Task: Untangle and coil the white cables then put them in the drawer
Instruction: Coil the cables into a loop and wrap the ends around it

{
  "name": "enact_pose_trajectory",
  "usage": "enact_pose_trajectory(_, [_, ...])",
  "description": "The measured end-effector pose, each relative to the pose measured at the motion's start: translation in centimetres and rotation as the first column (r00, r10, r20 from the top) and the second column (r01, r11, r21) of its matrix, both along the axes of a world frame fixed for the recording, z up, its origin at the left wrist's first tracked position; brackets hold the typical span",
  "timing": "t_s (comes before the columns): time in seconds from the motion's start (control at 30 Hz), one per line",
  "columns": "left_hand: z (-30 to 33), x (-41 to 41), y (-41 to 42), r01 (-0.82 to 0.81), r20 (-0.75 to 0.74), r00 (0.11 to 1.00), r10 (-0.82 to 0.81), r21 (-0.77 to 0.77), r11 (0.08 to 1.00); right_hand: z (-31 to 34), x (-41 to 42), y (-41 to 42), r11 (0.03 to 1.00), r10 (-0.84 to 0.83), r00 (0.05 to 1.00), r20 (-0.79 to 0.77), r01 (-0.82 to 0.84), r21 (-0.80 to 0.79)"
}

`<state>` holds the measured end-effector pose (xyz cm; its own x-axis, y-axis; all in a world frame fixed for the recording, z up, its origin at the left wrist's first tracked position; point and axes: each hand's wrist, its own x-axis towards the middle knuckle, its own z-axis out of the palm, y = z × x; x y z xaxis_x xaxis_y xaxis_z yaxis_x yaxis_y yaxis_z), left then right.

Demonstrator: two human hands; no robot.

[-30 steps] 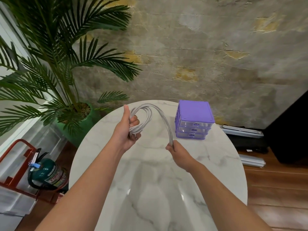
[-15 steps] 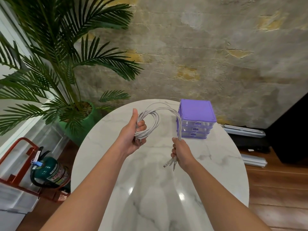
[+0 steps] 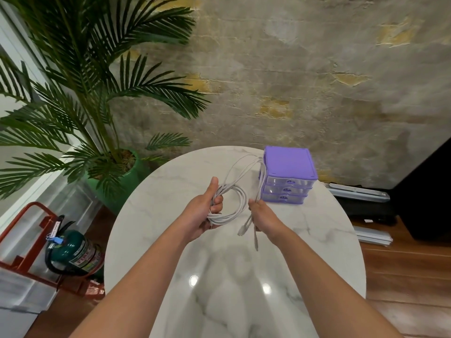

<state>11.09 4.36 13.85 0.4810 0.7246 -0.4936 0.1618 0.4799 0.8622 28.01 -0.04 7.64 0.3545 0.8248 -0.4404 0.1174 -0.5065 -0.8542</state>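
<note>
**Cables almost coiled, drawer not open yet**

Off the left edge of the surface (image 3: pixel 151 215) stands a big green plant (image 3: pixel 97 106) in a green pot. Below it, on the floor, is a green fire extinguisher (image 3: pixel 73 252) in a red stand.

Over the middle of the surface, the left hand (image 3: pixel 202 215) holds the white cables (image 3: pixel 234 203). Its fingers (image 3: pixel 217 206) are curled tight around a round bundle of loops, and the thumb points up. The loops look neat, so I think most of the coiling is done.

From the bundle, a long piece of cable goes up toward the far edge, bends over, and comes back down to the right hand (image 3: pixel 266 220). That hand's fingers are closed around the loose strands. The plug ends (image 3: pixel 244 230) hang down below the hand, just above the surface. This last bit is not wound onto the bundle yet.

Near the far right edge of the surface sits a small purple box of drawers (image 3: pixel 288 174). It has three clear drawers, and all three look shut. The bent piece of cable passes just beside its left side; I cannot tell if they touch.

So what is left: wind the last piece on, pull a drawer open, and put the cables inside.
</note>
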Motion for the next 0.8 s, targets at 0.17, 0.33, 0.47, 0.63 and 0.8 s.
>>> enact_pose_trajectory(0.17, [-0.5,-0.4,0.0,0.010,-0.027,1.000,-0.010,0.006,1.000,0.5,0.8,-0.4,0.999,-0.029,0.964,-0.264,0.034,0.018])
enact_pose_trajectory(0.33, [-0.6,-0.2,-0.1,0.010,-0.022,1.000,-0.010,0.002,1.000,0.2,1.2,-0.7,0.995,0.085,0.986,-0.142,-0.077,0.064])
enact_pose_trajectory(0.47, [-0.4,-0.2,0.0,0.014,-0.019,1.000,-0.014,0.014,1.000,0.3,1.2,-0.8,0.991,-0.005,1.000,0.003,0.005,0.135])
enact_pose_trajectory(0.63, [-0.7,-0.1,0.2,0.016,-0.042,0.999,-0.014,0.069,0.998,0.5,1.3,-1.0,0.943,-0.151,0.912,-0.382,0.249,0.221])
enact_pose_trajectory(0.8, [-0.8,0.4,0.0,-0.005,-0.083,0.996,0.019,0.155,0.988,1.8,0.6,-1.4,0.926,-0.082,0.763,-0.641,0.297,0.235])
